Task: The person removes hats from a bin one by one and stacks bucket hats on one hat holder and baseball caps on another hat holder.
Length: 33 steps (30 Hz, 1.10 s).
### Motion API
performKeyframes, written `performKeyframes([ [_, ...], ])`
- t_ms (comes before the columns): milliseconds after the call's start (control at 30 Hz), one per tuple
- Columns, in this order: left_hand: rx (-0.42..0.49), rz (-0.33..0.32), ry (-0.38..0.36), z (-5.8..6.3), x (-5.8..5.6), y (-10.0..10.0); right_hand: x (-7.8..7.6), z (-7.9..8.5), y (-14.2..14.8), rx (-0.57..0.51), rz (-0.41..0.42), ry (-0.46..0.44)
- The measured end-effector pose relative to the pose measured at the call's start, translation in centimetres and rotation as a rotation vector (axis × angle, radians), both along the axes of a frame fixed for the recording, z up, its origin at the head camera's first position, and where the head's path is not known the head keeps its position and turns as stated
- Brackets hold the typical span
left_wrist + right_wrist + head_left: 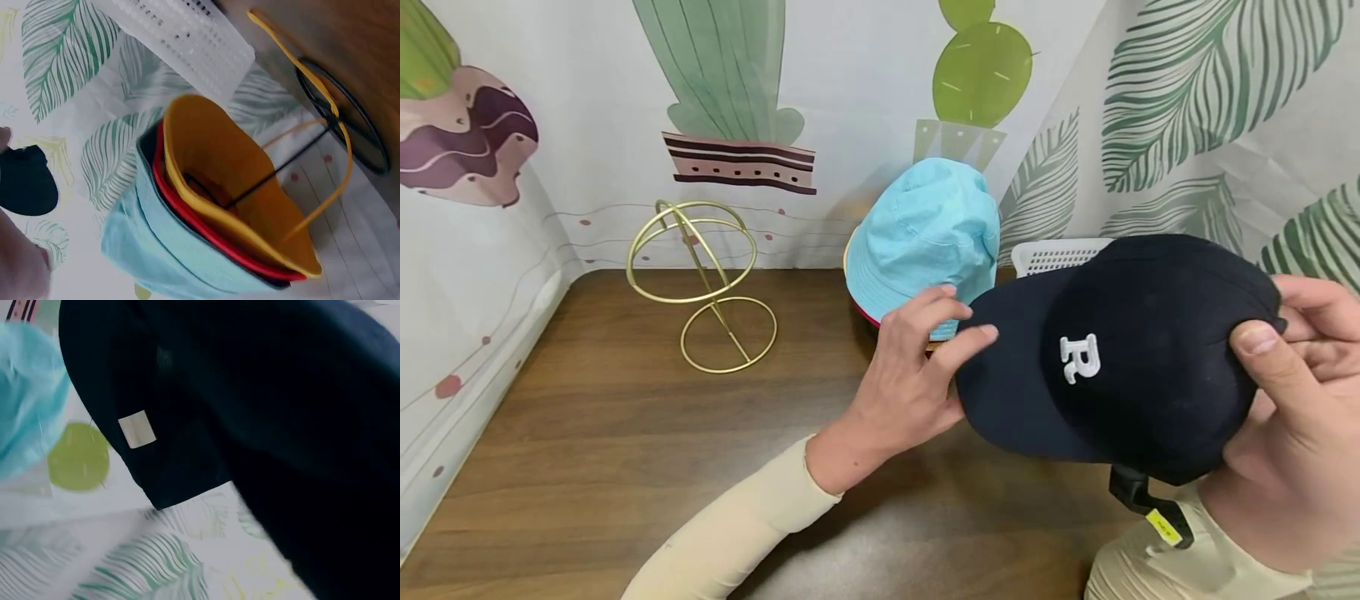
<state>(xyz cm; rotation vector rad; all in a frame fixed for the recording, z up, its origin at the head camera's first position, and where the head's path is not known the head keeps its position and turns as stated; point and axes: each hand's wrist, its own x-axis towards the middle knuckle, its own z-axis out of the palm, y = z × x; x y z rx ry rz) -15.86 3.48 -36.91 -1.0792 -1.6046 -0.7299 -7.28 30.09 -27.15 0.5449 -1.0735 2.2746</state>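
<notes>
Working before a printed backdrop (865, 75), over a brown wooden table (587, 433). Extending left sleeve (737, 525) diagonally inward from near left; bending right sleeve (1217, 550) in at near right, below its hand. Holding navy cap (1165, 367) raised above the table, between both hands. Pinching cap at its back edge with right hand (1300, 417): thumb laid on the outer face, other fingers curled behind; crown nearest this grip, brim pointing left from it. Meeting the brim's tip with left hand (910, 367), back of hand uppermost, fingers bent and spread; cannot tell whether pinching or only touching.

Nested just beyond left hand, mouth downward and tilted: light blue bucket hat (928, 225) outermost, red edge (225, 235) within, yellow hat (219, 150) innermost. Seen in left wrist view, inside the yellow hollow: black rod (281, 165), leading out to a black ring (381, 150). Standing on table, well left of left hand: gold stand (713, 296) of joined rings. Set beyond the right grip, partly hidden by cap: white perforated basket (1030, 260); unable to make out contents.

Fixed on crown, left of right grip: white letter R (1079, 358). Visible inside cap, right wrist view: pale label (137, 429). Attached below right hand: yellow tag (1163, 527) on black clip (1138, 496).
</notes>
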Motion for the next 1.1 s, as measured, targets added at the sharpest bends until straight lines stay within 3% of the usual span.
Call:
performKeyframes([
  [133, -0.049, -0.073, 0.232, 1.0, -0.3, -1.0, -0.3, 0.0, -0.8, 0.002, 0.174, -0.003],
  [233, -0.09, -0.085, 0.393, 1.8, -0.4, -1.5, -0.6, 0.0, -1.4, 0.007, 0.264, -0.015],
  [400, -0.138, -0.098, 0.508, 2.4, -0.3, -1.8, -0.8, -0.1, -1.8, -0.019, 0.322, -0.045],
  [567, -0.18, -0.127, 0.486, 2.8, -0.2, -2.3, -0.9, -0.2, -2.0, -0.017, 0.346, -0.053],
  [800, -0.187, -0.165, 0.418, 3.2, -0.3, -3.3, -1.2, -0.3, -1.8, 0.037, 0.459, -0.026],
  [900, -0.178, -0.199, 0.375, 3.4, -0.2, -3.6, -1.5, -0.5, -1.4, 0.132, 0.42, -0.05],
  [1000, -0.159, -0.262, 0.3, 3.6, -0.1, -3.9, -1.6, -0.9, -1.0, 0.25, 0.329, -0.086],
  [1100, -0.112, -0.359, 0.211, 4.0, 0.0, -4.0, -1.5, -1.5, -1.1, 0.232, 0.308, -0.102],
])
